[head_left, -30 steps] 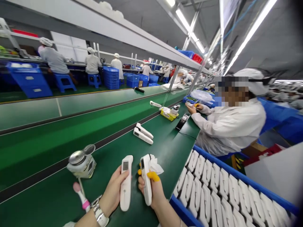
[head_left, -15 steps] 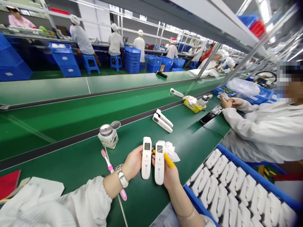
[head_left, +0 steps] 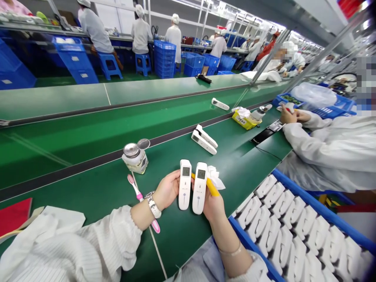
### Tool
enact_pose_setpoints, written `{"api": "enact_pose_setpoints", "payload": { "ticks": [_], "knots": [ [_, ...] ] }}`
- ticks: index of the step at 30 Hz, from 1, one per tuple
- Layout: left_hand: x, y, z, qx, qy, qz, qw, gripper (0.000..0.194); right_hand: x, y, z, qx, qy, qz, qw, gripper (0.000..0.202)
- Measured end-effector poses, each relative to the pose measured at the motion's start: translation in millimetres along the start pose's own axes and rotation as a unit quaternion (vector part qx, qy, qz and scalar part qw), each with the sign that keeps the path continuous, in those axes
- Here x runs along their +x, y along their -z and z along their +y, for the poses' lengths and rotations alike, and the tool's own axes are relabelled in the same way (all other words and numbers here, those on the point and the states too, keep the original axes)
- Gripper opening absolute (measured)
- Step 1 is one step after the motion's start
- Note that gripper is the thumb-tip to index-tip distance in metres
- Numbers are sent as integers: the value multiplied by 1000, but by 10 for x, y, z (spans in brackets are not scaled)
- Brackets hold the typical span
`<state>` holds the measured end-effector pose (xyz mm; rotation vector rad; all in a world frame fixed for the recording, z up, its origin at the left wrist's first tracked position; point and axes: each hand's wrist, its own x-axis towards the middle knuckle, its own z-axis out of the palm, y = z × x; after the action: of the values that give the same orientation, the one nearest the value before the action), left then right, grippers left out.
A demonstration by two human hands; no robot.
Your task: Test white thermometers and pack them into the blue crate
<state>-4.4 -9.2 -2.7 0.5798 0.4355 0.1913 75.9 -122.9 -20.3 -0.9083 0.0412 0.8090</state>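
Observation:
Two white handheld thermometers are held side by side, screens up, over the green table. My left hand (head_left: 167, 190) grips the left thermometer (head_left: 185, 196) from its left side. The right thermometer (head_left: 199, 199) is in my right hand (head_left: 214, 203), which has yellow covers on some fingers. Dark characters show on both screens. A crumpled white tissue (head_left: 216, 178) lies just beyond my right hand. Left of my hands are a pink and white toothbrush (head_left: 140, 196) and a bottle with an open metal lid (head_left: 135, 160). Two more thermometers (head_left: 203, 141) rest farther back.
A blue crate (head_left: 320, 199) of white devices stands at the lower right. Behind it a person in a white coat (head_left: 329, 152) works with both hands. A yellow tray (head_left: 246, 120) sits farther back. One thermometer (head_left: 220, 104) lies on the green belt (head_left: 88, 131).
Characters now show on both screens, which looked blank before. The view has shifted slightly, and both hands still hold their thermometers. The neighbouring person's hands have changed pose a little.

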Motion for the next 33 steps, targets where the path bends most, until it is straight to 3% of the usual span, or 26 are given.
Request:
{"api": "enact_pose_setpoints", "payload": {
  "ticks": [9,22,33],
  "knots": [
    [21,17,-2,0,1,2,1000,30,3,-13,5,-4,20,-14,1000,28],
    [11,4,2,19,4,4,1000,35,16,9,-2,-8,-8,-3,1000,31],
    [61,112,-92,-6,-37,47,998,18,23,50,1,-18,-18,-5,1000,33]
  ]
}}
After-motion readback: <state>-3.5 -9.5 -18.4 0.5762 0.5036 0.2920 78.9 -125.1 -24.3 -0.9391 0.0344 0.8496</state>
